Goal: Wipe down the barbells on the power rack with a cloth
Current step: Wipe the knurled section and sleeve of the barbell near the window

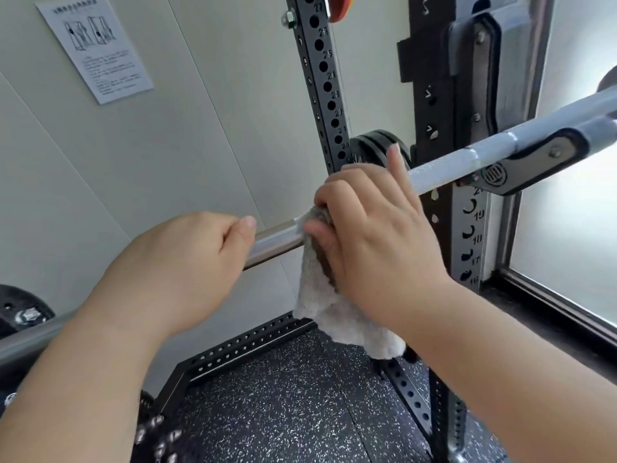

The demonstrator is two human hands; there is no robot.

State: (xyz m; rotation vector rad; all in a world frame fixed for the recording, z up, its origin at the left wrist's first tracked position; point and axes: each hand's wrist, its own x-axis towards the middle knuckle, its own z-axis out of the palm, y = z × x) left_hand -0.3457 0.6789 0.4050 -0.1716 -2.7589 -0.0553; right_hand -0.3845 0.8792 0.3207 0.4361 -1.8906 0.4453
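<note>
a person's left hand [187, 259] grips the bar [444, 165] bare, fingers curled round the smooth steel and thumb lying along its top, while the right hand [377, 228] just beside it clasps a pale fluffy cloth [334, 312] against the shaft, fingers bent over the wad and one finger raised straight. the cloth is bunched round the bar under the right palm, its loose end hanging below the wrist. the bar runs from the lower left edge up to the right, where its knurled stretch rests in a black hook [534, 155] on the front upright [467, 228] of the rack, beside numbered holes. behind the hands stands a second upright [325, 85] with a column of holes, and black plates [370, 145] show between the two posts. another dark plate [20, 309] sits at the far left edge near the bar. a printed notice [96, 48] hangs on the pale wall, a perforated base beam [247, 339] crosses the speckled floor [283, 396], and a frosted window [574, 228] fills the right side
</note>
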